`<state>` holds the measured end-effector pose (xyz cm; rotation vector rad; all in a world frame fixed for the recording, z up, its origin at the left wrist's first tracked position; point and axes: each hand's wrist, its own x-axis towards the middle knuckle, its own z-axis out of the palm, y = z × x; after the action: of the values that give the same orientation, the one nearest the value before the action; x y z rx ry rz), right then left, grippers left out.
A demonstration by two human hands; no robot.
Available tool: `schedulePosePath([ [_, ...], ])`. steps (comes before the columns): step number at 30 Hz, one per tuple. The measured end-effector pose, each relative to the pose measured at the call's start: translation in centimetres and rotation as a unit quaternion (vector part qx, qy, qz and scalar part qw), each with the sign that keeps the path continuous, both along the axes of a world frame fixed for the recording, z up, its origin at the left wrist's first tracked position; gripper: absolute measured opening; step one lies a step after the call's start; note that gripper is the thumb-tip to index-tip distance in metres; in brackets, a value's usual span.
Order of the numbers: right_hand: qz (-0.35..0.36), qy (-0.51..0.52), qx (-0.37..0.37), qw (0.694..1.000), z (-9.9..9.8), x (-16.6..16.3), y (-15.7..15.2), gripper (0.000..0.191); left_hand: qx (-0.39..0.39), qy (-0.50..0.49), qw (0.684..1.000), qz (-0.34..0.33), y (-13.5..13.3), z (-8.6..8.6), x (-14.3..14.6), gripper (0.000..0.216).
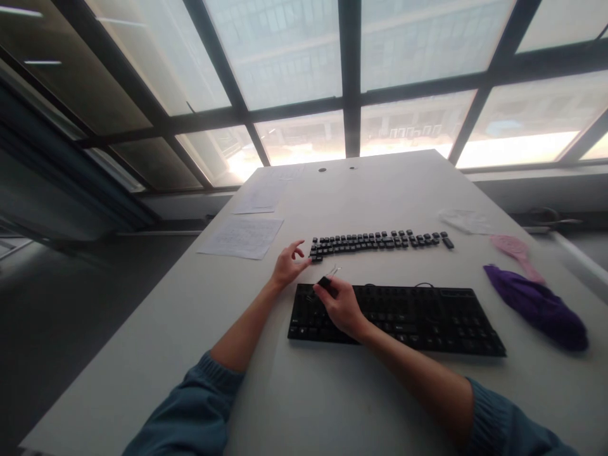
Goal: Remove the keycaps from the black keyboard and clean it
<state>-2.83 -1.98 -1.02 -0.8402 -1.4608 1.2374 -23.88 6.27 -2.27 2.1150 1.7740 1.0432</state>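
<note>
My right hand (342, 309) is closed round a wire keycap puller (325, 281) with a dark body, its thin wire prongs pointing up and away from me. Under that hand lies a black keyboard (422, 316), partly covered by my hand and forearm. Beyond the keyboard, loose black keycaps (375, 240) are set out in rows on the white table. At the left end of these rows is my left hand (288, 265), thumb and fingers apart. Its thumb tip is at the nearest keycap (316, 259); whether they touch I cannot tell.
Written sheets of paper (242, 238) lie at the left on the white table (190, 354). To the right are a purple cloth item (536, 307), a pink hairbrush (515, 250) and a clear plastic bag (465, 220). Large windows (285, 50) stand behind the table.
</note>
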Motion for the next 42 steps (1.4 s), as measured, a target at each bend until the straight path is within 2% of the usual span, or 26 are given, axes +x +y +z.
schedulePosePath([
  [3, 0.006, 0.040, 0.008, 0.999, 0.1, 0.0, 0.0, 0.014, 0.033, -0.022, 0.999, 0.024, -1.5, 1.1, 0.1, 0.043],
  [6, 0.015, 0.039, 0.027, 0.999, 0.5, 0.2, -0.3, 0.011, 0.053, -0.035, 0.998, 0.028, -4.1, 2.1, 0.5, 0.034],
  [12, 0.019, -0.026, 0.078, 0.996, 1.3, 1.5, -0.7, 0.009, 0.032, -0.057, 0.998, -0.021, -10.7, 2.9, 1.9, 0.022],
  [16, 0.019, -0.070, 0.089, 0.993, 1.1, 2.3, -0.7, 0.010, 0.015, -0.074, 0.996, -0.053, -13.0, 3.0, 2.8, 0.018],
  [24, 0.032, -0.121, 0.091, 0.988, 0.5, 2.6, -0.7, 0.012, -0.002, -0.108, 0.994, -0.034, -13.0, 2.2, 3.7, 0.018],
  [30, 0.045, -0.121, 0.086, 0.988, 0.5, 2.4, -0.8, 0.013, -0.008, -0.115, 0.993, -0.036, -13.0, 1.9, 3.6, 0.018],
  [35, 0.070, -0.129, 0.116, 0.982, 0.8, 1.7, -1.2, 0.019, -0.014, -0.110, 0.993, -0.044, -13.0, 1.7, 3.8, 0.017],
  [42, 0.105, -0.213, 0.172, 0.956, 1.0, 1.3, -2.2, 0.015, -0.008, -0.100, 0.994, -0.042, -12.9, 1.9, 3.8, 0.018],
])
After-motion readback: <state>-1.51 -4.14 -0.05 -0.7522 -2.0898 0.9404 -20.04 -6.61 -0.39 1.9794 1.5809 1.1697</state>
